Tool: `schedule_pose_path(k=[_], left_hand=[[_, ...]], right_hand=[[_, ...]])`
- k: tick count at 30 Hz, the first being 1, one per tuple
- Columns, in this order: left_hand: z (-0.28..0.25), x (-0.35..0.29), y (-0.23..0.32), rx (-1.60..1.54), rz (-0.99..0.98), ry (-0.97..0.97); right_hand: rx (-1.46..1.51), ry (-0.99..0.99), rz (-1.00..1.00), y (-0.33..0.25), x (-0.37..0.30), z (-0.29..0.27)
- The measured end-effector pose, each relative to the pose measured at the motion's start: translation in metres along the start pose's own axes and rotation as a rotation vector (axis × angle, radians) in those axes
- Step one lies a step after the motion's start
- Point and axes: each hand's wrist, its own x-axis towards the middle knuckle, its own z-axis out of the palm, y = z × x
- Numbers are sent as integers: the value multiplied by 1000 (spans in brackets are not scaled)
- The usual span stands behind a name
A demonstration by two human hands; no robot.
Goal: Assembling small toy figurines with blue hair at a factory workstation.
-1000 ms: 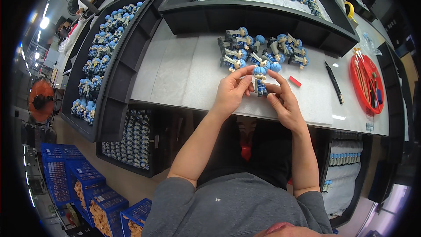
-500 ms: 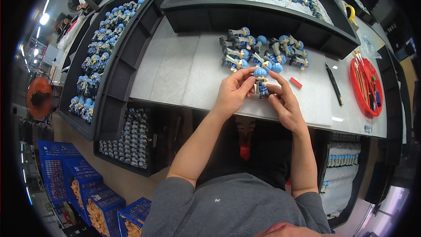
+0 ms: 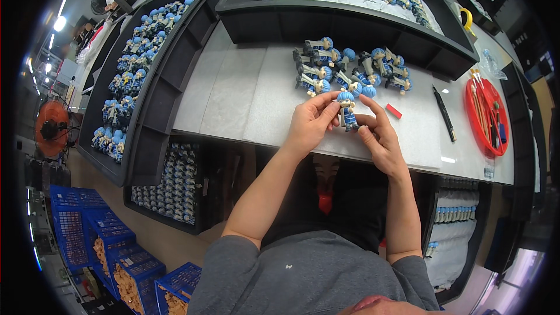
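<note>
Between my two hands, above the front part of the table, a small blue-haired doll figurine (image 3: 348, 111) is held upright, its front toward me. My left hand (image 3: 310, 121) is closed on its left side, thumb and fingers at the head and upper body. On the other side my right hand (image 3: 380, 139) has its fingers curled round the figurine, touching it near the head and the legs. Just beyond my fingers lies a loose pile of similar figurines (image 3: 318, 73) on the white foam sheet (image 3: 274, 111).
A red block (image 3: 394, 111) and a black pen (image 3: 444, 112) lie to the right, beside a red tray (image 3: 471, 102) of brushes. Black crates with figurines stand at the back (image 3: 350, 26) and left (image 3: 153, 81). Blue baskets (image 3: 108, 227) sit at lower left.
Almost nothing differs. The figurine has turned or tilted very slightly between my fingers, while both hands stay in place.
</note>
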Motion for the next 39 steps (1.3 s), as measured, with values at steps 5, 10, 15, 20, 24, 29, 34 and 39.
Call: schedule_pose_path(k=[5,10,15,20,24,29,34,39], left_hand=[[0,0,-1,-7,4,-2],[0,-1,-1,-14,12,-10],[-2,-2,-2,-10,40,-23],[0,-2,-4,-14,46,-34],[1,-1,-2,-17,35,-28],[-1,2,-1,-9,36,-40],[-4,-4,-4,159,120,-77],[9,-12,-5,270,316,-35]], right_hand=[[-3,3,-6,0,0,1],[-2,7,-10,2,0,1],[-31,10,-8,0,-1,2],[-34,9,1,0,-2,0],[-37,17,7,1,-2,-1],[-13,28,-10,3,2,-1],[67,41,12,11,4,4],[-19,56,23,2,-6,1]])
